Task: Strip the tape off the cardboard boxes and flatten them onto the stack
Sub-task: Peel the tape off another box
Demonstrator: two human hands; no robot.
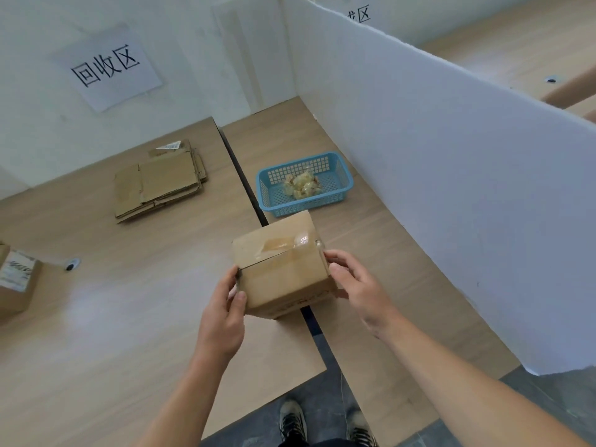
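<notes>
A small brown cardboard box (280,266) is held above the gap between two tables, its top seam covered by clear tape (290,245) that is wrinkled and partly lifted at the right end. My left hand (225,317) grips the box's left near corner, thumb on the front face. My right hand (358,285) holds the right side, fingers curled around the edge. A stack of flattened boxes (159,182) lies on the left table, farther back.
A blue plastic basket (338,166) with crumpled tape balls sits behind the box on the right table. Another taped box (16,282) stands at the left edge. A white partition (451,175) walls the right side. My shoes show on the floor below.
</notes>
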